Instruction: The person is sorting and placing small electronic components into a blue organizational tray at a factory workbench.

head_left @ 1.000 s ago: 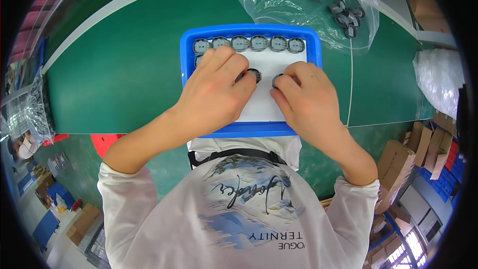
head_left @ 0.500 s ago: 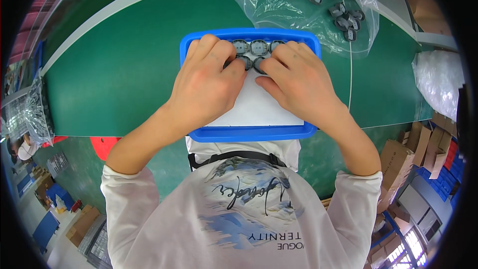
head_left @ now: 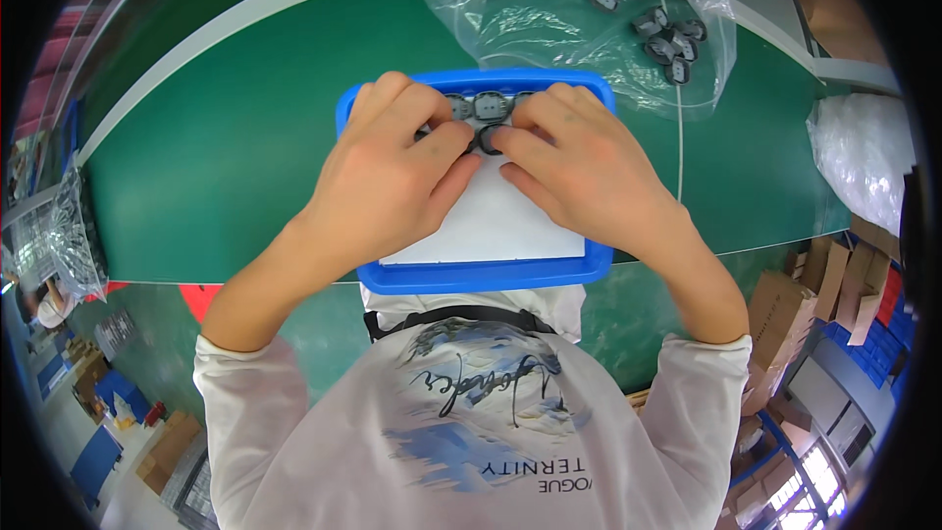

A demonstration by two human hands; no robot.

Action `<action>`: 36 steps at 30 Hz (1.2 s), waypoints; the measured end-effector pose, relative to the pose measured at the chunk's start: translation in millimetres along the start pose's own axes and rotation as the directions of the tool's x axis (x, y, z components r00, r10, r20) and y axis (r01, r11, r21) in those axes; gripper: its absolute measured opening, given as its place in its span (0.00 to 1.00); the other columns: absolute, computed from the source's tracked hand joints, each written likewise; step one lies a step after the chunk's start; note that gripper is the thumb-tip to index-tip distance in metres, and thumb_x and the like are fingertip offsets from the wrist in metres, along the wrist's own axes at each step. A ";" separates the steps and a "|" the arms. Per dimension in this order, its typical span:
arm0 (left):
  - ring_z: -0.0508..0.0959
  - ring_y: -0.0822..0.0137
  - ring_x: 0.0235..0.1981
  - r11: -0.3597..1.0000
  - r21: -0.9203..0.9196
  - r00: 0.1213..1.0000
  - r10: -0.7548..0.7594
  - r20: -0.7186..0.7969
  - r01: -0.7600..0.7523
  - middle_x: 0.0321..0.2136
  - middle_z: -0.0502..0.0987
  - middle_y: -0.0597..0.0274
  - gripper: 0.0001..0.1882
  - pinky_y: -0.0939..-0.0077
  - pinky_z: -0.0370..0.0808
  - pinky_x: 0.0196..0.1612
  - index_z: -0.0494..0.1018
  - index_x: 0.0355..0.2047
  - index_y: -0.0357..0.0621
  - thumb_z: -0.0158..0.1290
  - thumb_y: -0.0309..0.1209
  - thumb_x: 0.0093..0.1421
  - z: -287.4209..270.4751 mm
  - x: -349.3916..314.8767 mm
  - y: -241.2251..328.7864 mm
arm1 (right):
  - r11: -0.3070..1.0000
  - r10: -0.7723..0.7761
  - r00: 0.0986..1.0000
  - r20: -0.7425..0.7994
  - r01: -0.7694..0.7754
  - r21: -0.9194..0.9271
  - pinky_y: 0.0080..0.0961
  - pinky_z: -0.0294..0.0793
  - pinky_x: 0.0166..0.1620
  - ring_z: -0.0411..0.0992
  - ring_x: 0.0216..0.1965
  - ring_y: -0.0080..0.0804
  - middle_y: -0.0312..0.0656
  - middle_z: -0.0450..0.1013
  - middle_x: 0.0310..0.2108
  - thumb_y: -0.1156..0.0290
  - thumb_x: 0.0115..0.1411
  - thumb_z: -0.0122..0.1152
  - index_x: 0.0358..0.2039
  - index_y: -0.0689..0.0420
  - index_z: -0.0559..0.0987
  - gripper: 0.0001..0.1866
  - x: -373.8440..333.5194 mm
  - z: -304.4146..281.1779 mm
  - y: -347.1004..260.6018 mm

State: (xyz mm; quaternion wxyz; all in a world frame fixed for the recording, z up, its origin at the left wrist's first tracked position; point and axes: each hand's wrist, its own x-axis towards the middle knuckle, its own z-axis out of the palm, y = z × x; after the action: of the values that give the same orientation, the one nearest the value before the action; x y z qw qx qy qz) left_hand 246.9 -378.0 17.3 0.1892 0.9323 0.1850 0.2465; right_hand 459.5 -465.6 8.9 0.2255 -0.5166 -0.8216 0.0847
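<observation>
A blue tray (head_left: 496,280) lined with a white sheet (head_left: 496,216) lies in front of me. Along its far side sit small grey plastic parts with black rims (head_left: 491,106), in two rows partly covered by my fingers. My left hand (head_left: 392,167) reaches over the left side, its fingers curled round parts of the nearer row and its thumb stretched toward the middle. From the right, my right hand (head_left: 579,157) has its bent fingers on a dark-rimmed part (head_left: 490,140) in that row. The fingertips of both hands nearly meet; what lies beneath them is largely hidden.
Beyond the tray, a clear plastic bag (head_left: 549,34) holds several more grey parts (head_left: 677,44) on the green table (head_left: 235,128). Bubble wrap or similar clear plastic (head_left: 863,152) lies at the right edge. Cardboard boxes (head_left: 785,329) stand on the floor to the right.
The tray and bag appear slightly farther left, with the tray a little lower. My left thumb now shows, spread from the index finger. Both hands remain at the nearer row of parts.
</observation>
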 end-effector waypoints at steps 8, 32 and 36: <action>0.79 0.50 0.41 0.993 0.064 0.982 0.084 0.171 -0.096 0.31 0.75 0.51 0.08 0.57 0.78 0.42 0.76 0.35 0.38 0.56 0.22 0.53 58.4 151.8 -8.1 | 0.862 0.396 0.873 -0.283 -0.460 -0.212 0.37 0.74 0.48 0.74 0.46 0.47 0.46 0.76 0.41 0.71 0.58 0.66 0.44 0.59 0.81 0.13 -19.1 -51.8 100.1; 0.77 0.54 0.39 0.943 -0.323 0.950 0.174 0.260 -0.084 0.44 0.75 0.54 0.18 0.64 0.77 0.42 0.77 0.41 0.40 0.59 0.15 0.48 0.9 -24.9 29.9 | 0.900 0.436 0.870 0.229 -0.417 -0.129 0.39 0.70 0.52 0.70 0.49 0.48 0.45 0.74 0.41 0.79 0.52 0.67 0.32 0.60 0.74 0.09 -85.5 -54.6 -6.6; 0.76 0.54 0.39 0.955 -0.292 0.964 0.119 0.237 -0.047 0.44 0.74 0.55 0.18 0.63 0.76 0.42 0.76 0.39 0.39 0.59 0.16 0.45 7.3 -24.7 25.3 | 0.936 0.351 0.935 -0.048 -0.352 0.007 0.41 0.71 0.52 0.70 0.50 0.48 0.44 0.74 0.42 0.80 0.51 0.69 0.32 0.60 0.75 0.11 -95.6 -29.5 -0.7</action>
State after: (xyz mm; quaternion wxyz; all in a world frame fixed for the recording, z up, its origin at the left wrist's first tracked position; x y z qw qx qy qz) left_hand 237.2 -412.5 13.1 0.3323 0.9262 0.0826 0.1580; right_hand 507.2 -553.5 8.2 0.2263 -0.6572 -0.7104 0.1104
